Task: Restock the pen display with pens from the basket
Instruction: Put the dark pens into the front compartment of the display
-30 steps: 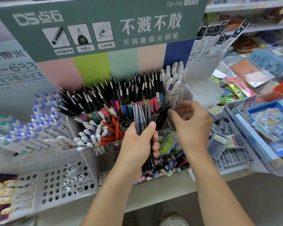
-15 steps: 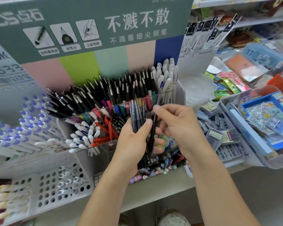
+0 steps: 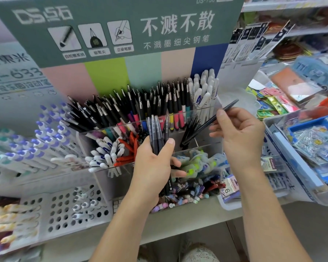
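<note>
My left hand (image 3: 155, 167) is nearest, fingers wrapped tight around a bundle of dark pens (image 3: 157, 135) standing upright above my fist. To the right and slightly farther, my right hand (image 3: 237, 133) pinches a single dark pen (image 3: 210, 121) between thumb and fingertips — tilted, its lower end dipping toward the clear pen display (image 3: 193, 148) (middle tier). Beyond stand rows of black pens (image 3: 140, 106).

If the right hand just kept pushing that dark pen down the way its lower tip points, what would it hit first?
Probably the small cluster of black pens in the clear display. The dark pen in the right hand slants down-left, its lower tip already among them, though depth is hard to judge.
</note>
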### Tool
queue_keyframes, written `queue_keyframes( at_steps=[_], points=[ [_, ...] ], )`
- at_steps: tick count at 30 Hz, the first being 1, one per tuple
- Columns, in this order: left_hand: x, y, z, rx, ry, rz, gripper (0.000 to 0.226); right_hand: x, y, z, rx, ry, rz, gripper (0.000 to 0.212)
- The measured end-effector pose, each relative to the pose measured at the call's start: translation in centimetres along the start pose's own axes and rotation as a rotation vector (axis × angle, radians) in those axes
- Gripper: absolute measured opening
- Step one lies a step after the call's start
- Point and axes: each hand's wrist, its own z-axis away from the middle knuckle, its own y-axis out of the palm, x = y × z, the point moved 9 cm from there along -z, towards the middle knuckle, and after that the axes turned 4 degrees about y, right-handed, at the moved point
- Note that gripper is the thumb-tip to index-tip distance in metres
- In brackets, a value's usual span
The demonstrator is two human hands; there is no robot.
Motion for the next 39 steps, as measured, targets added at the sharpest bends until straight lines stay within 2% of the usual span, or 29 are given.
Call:
queue_keyframes(
  at_steps=[3, 5, 10, 18, 20, 22, 23, 27, 29, 34, 39],
  points=[
    [0.0, 0.2, -0.1, 0.027, 0.022, 0.027, 0.014, -1.5, 1.3, -0.1, 0.103, -0.025, 0.203, 0.006],
    [0.0, 0.3, -0.1, 0.026, 0.028, 0.040, 0.006, -2.7, 1.9, 0.1, 0.111, -0.043, 0.312, 0.009],
    [0.0, 0.6, -0.1, 0.041, 0.046, 0.028, 0.010, -3.3, 3.2, 0.7, 0.079, -0.138, 0.454, 0.019],
    [0.3, 1.1, 0.1, 0.078, 0.030, 0.054, 0.011, -2.8, 2.8, 0.8, 0.018, -0.103, 0.500, 0.035],
    [0.4, 1.1, 0.1, 0.082, 0.026, 0.058, 0.012, -1.0, 1.9, 1.3, -0.053, -0.131, 0.497, 0.027],
    [0.4, 1.3, 0.1, 0.093, 0.022, 0.064, 0.013, 1.1, 1.4, 1.9, -0.078, -0.151, 0.431, 0.020],
    [0.3, 1.4, 0.1, 0.100, 0.021, 0.065, 0.013, 1.6, 1.6, 2.0, -0.037, -0.114, 0.372, 0.021],
    [0.2, 2.4, 0.2, 0.167, 0.024, 0.046, 0.011, -1.1, 5.1, 3.8, 0.365, 0.310, 0.045, 0.028],
    [0.3, 2.8, 0.4, 0.202, 0.013, 0.048, 0.011, -2.3, 6.2, 4.8, 0.445, 0.429, -0.130, 0.028],
    [0.1, 2.1, 0.6, 0.140, 0.014, 0.114, 0.016, -2.3, 4.5, 3.6, 0.292, 0.335, -0.125, 0.021],
    [-0.9, 1.2, 0.4, 0.068, 0.048, 0.171, 0.013, 0.3, 2.3, 2.3, 0.170, 0.195, -0.267, 0.010]
  ],
)
